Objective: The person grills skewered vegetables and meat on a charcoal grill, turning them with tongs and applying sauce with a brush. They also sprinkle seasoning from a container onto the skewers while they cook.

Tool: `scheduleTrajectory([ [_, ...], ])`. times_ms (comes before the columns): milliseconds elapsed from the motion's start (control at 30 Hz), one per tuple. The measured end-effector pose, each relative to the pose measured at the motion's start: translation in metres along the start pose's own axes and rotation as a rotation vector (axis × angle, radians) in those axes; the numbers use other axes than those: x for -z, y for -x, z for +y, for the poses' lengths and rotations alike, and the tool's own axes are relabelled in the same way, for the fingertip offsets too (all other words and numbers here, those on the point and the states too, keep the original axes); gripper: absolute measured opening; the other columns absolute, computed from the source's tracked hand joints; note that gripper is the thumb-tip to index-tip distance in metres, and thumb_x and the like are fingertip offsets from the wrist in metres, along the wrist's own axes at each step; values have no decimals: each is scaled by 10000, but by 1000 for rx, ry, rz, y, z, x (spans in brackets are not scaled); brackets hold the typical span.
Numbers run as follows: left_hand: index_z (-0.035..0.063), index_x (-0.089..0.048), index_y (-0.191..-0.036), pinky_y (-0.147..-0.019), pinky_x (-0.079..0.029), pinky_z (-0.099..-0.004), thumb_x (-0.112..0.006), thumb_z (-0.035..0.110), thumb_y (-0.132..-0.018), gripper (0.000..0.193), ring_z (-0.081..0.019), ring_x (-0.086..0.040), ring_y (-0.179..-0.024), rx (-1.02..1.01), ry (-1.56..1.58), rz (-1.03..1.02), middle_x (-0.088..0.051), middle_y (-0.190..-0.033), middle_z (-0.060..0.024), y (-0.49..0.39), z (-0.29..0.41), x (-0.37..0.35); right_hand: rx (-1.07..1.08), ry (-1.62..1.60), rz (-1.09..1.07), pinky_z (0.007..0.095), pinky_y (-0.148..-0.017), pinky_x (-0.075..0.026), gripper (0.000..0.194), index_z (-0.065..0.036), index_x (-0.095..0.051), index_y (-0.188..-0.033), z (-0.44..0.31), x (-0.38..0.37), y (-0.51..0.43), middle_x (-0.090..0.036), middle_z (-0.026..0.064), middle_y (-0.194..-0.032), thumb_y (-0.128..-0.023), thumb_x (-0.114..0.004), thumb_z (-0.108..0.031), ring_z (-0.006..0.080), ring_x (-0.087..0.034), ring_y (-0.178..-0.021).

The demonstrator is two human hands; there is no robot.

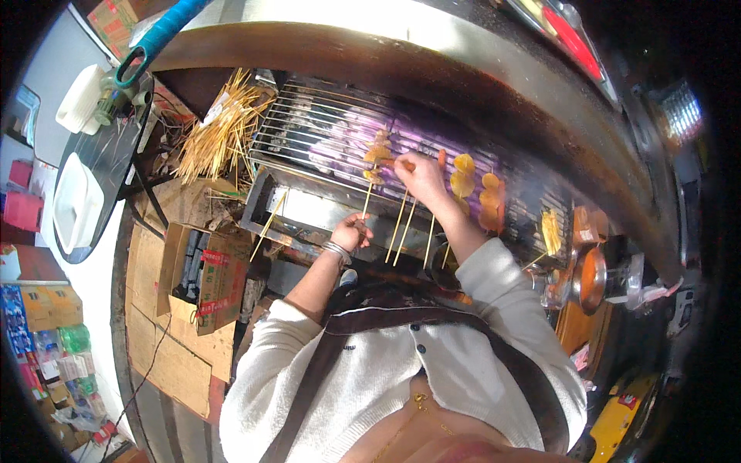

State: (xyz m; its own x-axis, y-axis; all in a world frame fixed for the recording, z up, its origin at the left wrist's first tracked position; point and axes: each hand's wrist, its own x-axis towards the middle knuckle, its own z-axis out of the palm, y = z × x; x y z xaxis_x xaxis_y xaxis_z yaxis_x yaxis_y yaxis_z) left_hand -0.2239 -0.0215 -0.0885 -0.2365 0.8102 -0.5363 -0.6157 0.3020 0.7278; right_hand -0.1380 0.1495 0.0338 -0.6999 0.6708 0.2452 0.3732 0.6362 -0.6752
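Observation:
Low in front of the charcoal grill (289,124), my left hand (349,230) pinches the bare lower end of a bamboo skewer (367,199). Pieces of browned food (376,154) are threaded on its upper part, over the grate. My right hand (421,176) reaches across the grill, its fingertips at a reddish-brown food piece (405,165); whether they grip it is hard to tell. To the right lie skewers of yellow round slices (462,175) and orange-brown slices (490,199). Bare skewer ends (403,231) stick out below my right hand.
A heap of bamboo sticks (223,136) lies left of the grill. Below it stands an open cardboard box (223,283) holding dark charcoal-like sticks. At the right are a pale yellow food bundle (551,231) and a bowl of reddish seasoning (591,279). A blue handle (165,35) juts in above.

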Motion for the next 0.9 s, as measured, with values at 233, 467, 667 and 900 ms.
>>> scheduleTrajectory([
  [233, 73, -465, -1077, -400, -366, -207, -391, 62, -846, 243, -92, -454, -430, 52, 37, -47, -557, -639, -60, 7, 10, -1, -170, -151, 134, 280, -585, -459, 176, -47, -608, -825, 13, -2, -28, -619, 127, -739, -743, -572, -198, 200, -614, -676],
  [467, 81, -457, -1101, -394, -368, -190, -444, 91, -846, 256, -87, -471, -435, 2, 128, -143, -581, -671, -70, 13, 14, 0, -219, -173, 265, 239, -622, -437, 234, -7, -606, -802, 14, 24, -33, -623, 77, -709, -765, -569, -235, 116, -577, -666],
  [667, 90, -453, -1088, -382, -379, -197, -467, 73, -835, 254, -107, -533, -466, -8, 19, -83, -605, -694, -94, 5, 7, -6, -172, -81, 170, 275, -642, -457, 147, -69, -609, -811, 12, 27, 5, -621, 71, -687, -761, -579, -204, 154, -593, -620],
  [900, 80, -427, -1042, -374, -383, -214, -437, 52, -840, 204, -138, -556, -478, 54, -12, -32, -604, -686, -105, 2, 3, -18, -13, -62, 149, 316, -564, -464, 159, -62, -596, -819, 7, 5, 30, -600, 122, -682, -743, -593, -202, 250, -599, -624],
])
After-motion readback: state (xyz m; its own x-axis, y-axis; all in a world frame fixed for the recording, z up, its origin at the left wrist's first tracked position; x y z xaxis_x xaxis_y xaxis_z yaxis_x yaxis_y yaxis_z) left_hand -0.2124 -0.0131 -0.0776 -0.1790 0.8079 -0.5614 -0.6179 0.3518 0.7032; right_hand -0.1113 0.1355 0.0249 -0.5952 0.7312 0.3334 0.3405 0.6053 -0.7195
